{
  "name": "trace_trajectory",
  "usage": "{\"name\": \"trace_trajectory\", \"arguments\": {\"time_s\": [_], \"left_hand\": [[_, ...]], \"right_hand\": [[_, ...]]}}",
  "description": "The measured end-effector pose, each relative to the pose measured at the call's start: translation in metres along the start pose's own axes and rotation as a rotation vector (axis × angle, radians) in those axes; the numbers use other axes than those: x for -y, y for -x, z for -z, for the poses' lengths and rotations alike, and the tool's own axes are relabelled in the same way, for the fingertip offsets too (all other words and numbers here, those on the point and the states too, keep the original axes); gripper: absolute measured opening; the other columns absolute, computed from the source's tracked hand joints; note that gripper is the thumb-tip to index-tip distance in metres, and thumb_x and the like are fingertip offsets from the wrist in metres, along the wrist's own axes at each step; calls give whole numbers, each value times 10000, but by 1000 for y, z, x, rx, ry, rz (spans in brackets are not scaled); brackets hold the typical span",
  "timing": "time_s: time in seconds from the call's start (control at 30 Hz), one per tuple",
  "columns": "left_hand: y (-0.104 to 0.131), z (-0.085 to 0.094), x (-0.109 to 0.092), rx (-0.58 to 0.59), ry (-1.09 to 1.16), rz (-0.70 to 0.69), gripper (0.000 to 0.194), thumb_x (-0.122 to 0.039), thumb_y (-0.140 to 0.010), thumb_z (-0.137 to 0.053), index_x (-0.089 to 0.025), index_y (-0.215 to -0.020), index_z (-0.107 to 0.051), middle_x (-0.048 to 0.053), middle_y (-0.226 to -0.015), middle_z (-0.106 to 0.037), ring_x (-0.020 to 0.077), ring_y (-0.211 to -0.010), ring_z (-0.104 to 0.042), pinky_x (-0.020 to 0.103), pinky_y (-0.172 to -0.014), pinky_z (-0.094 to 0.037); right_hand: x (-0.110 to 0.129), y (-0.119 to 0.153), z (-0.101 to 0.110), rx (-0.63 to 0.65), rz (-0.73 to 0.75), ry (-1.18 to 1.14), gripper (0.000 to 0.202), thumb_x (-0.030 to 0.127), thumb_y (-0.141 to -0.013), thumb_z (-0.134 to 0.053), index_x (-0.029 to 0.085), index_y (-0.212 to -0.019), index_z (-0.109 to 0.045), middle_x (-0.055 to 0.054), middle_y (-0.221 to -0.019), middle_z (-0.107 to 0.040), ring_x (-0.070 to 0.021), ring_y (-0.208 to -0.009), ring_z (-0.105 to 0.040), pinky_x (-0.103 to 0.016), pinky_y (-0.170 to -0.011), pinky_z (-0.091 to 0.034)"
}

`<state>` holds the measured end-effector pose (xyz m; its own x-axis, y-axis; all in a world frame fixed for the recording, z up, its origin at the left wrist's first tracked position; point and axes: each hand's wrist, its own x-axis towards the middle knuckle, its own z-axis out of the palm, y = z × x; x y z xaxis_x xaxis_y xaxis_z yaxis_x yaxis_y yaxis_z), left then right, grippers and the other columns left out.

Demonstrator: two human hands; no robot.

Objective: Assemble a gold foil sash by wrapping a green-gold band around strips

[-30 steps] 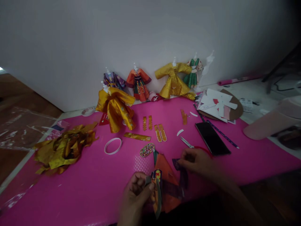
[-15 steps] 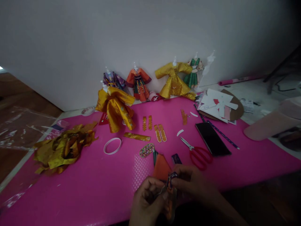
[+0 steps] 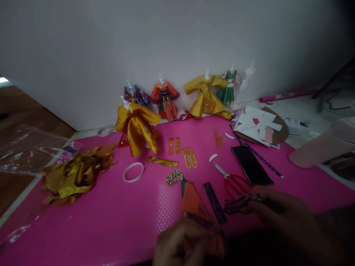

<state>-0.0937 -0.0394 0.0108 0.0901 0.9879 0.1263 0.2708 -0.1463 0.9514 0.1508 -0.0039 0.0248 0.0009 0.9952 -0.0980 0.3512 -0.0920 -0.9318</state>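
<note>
At the bottom centre, my left hand [image 3: 180, 240] is closed on the lower part of an orange fabric piece [image 3: 192, 197]. My right hand [image 3: 283, 208], to the right near the table's front edge, pinches a dark patterned strip [image 3: 241, 203] with orange in it. Between the hands a dark purple patterned strip [image 3: 215, 203] lies on the pink table. Red-handled scissors [image 3: 234, 184] rest just beyond my right hand, beside a black phone [image 3: 251, 164]. A colourful oval piece [image 3: 173, 177] lies beyond the orange fabric.
Small dressed figures, one in gold [image 3: 137, 127] and one in orange [image 3: 164, 98], stand along the wall. Gold fabric scraps [image 3: 77, 173] pile up at left. A white ring [image 3: 133, 172], gold strips [image 3: 162, 161], paper pieces [image 3: 256, 123] and a pink cylinder [image 3: 318, 146] are around.
My hands have moved apart. My right hand has gone right with the patterned strip, and my left hand has taken hold of the orange fabric. More of the purple strip on the table shows.
</note>
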Motion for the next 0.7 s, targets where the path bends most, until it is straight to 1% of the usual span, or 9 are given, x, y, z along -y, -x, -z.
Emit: {"name": "trace_trajectory", "arguments": {"time_s": [0.07, 0.1, 0.17, 0.27, 0.4, 0.5, 0.57, 0.63, 0.7], "left_hand": [[-14, -4, 12, 28, -63, 158, 124, -179, -813, -599, -211, -704, -650, -2, -649, -686, 152, -616, -643, 243, -568, -502], [-22, -5, 22, -50, -131, 192, 135, -175, -802, -589, -203, -679, -635, -3, -617, -665, 157, -593, -622, 250, -551, -483], [-38, -9, 44, -127, -314, 140, 115, -146, -764, -599, -195, -661, -616, 3, -655, -652, 170, -633, -599, 276, -597, -467], [-52, -10, 71, -165, -389, 86, 109, -131, -739, -608, -194, -650, -601, 32, -779, -652, 222, -811, -584, 349, -749, -444], [-54, -4, 80, -170, -435, 73, 95, -131, -722, -616, -193, -656, -586, 38, -764, -611, 236, -788, -545, 358, -727, -413], [-50, 3, 80, -178, -443, 75, 52, -160, -735, -624, -192, -776, -619, 43, -805, -635, 236, -790, -565, 354, -724, -431], [-46, 8, 80, -191, -440, 74, 110, -178, -758, -613, -189, -867, -623, 57, -862, -654, 242, -823, -586, 358, -737, -451], [-40, 13, 79, -201, -442, 61, 87, -184, -798, -584, -193, -878, -618, 64, -884, -659, 243, -847, -597, 358, -746, -465], [-30, 17, 77, -197, -464, -10, 69, -184, -840, -557, -200, -855, -622, 66, -884, -660, 237, -855, -600, 355, -751, -474]], "right_hand": [[-4, 0, -2, 9, 1, 17, 204, 440, -778, -680, 259, -744, -767, -42, -768, -754, -218, -734, -699, -284, -651, -564], [-5, -1, -4, 19, 5, 36, 204, 437, -778, -680, 260, -720, -762, -42, -748, -748, -220, -717, -692, -289, -634, -558], [-6, -4, -9, 61, 5, 76, 200, 426, -772, -683, 261, -683, -750, -46, -715, -734, -229, -687, -673, -306, -598, -533], [-2, -7, -18, 199, -30, 84, 168, 383, -775, -672, 267, -675, -740, -43, -704, -725, -234, -671, -658, -330, -594, -504], [7, -12, -41, 403, -105, -44, 150, 300, -784, -654, 248, -655, -711, -28, -662, -718, -202, -636, -650, -318, -613, -494], [4, -22, -67, 538, -182, -211, 80, 281, -749, -672, 221, -704, -697, -8, -648, -697, -163, -601, -626, -267, -560, -467], [-3, -34, -86, 551, -130, -205, 111, 290, -752, -657, 197, -696, -678, 16, -608, -644, -127, -549, -571, -231, -512, -415], [-10, -46, -102, 470, -20, -14, 144, 247, -771, -610, 179, -651, -651, 38, -549, -575, -104, -513, -503, -212, -480, -352], [-15, -55, -112, 367, 79, 153, 166, 202, -772, -587, 174, -614, -630, 46, -528, -537, -98, -508, -460, -220, -489, -311]]}}
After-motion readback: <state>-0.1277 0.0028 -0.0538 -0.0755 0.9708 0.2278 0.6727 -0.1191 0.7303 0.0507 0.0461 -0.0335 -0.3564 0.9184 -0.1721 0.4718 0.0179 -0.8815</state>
